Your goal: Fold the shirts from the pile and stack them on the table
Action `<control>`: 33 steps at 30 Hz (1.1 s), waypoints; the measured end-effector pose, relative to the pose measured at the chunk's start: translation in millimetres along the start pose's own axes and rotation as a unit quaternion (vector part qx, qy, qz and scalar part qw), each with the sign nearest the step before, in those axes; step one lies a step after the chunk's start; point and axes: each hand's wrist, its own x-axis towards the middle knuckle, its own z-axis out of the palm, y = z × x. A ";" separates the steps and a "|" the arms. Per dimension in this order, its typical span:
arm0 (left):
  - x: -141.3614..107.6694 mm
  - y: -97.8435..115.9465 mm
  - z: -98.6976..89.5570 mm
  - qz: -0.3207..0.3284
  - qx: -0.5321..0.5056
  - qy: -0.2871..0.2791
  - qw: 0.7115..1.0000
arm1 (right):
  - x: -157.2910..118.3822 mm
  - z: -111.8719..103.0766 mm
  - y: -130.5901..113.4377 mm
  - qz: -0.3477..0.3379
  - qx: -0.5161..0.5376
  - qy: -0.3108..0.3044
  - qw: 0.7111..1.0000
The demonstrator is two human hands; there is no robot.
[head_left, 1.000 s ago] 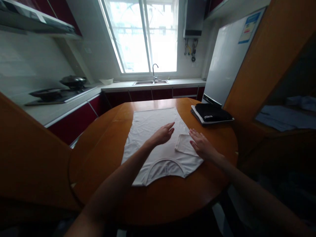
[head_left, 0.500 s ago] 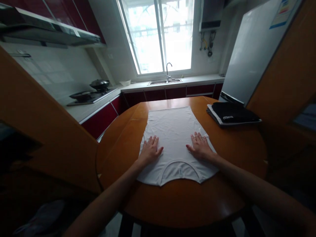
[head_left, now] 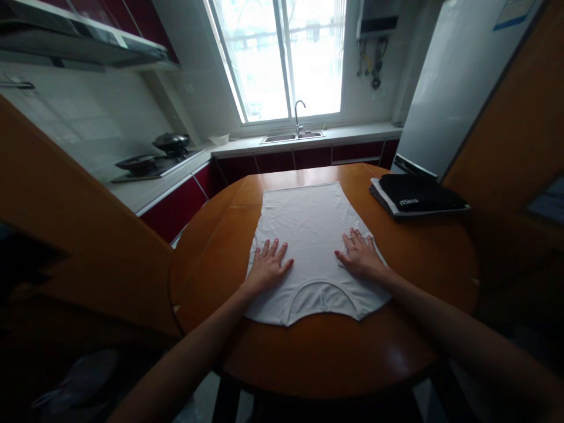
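Round wooden table in kitchen, bearing one white T-shirt spread flat at centre. Left hand and right hand pressed palm-down on it, fingers spread, gripping nothing. One stack of folded dark clothes far right.

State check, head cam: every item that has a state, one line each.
white shirt: spread flat on the table, neckline toward the person, sleeves folded in
left hand: open, palm flat on the shirt
right hand: open, palm flat on the shirt
black garment: folded, on top of a stack at the table's right edge
round wooden table: carries shirt and stack
tap: no water visible
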 end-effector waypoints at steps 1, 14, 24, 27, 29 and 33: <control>0.1 -0.2 0.2 0.000 0.001 0.001 1.000 | 0.1 0.1 0.1 0.001 -0.001 0.000 1.000; 0.8 2.6 -5.9 -0.005 -0.013 0.003 1.000 | 4.1 -11.7 -0.9 0.010 0.047 -0.022 0.999; -64.3 -11.2 -60.9 0.234 -0.227 0.094 0.941 | -62.7 -46.5 45.0 -0.206 0.208 0.122 0.948; -95.3 -30.9 -54.8 0.283 -0.198 0.089 0.934 | -96.8 -43.6 65.1 -0.239 0.205 0.088 0.945; -112.8 -45.1 -48.0 0.300 -0.184 0.104 0.930 | -112.8 -42.0 77.4 -0.265 0.206 0.077 0.939; -137.3 -65.1 -38.2 0.297 -0.170 0.134 0.930 | -128.2 -37.1 94.5 -0.287 0.197 0.068 0.935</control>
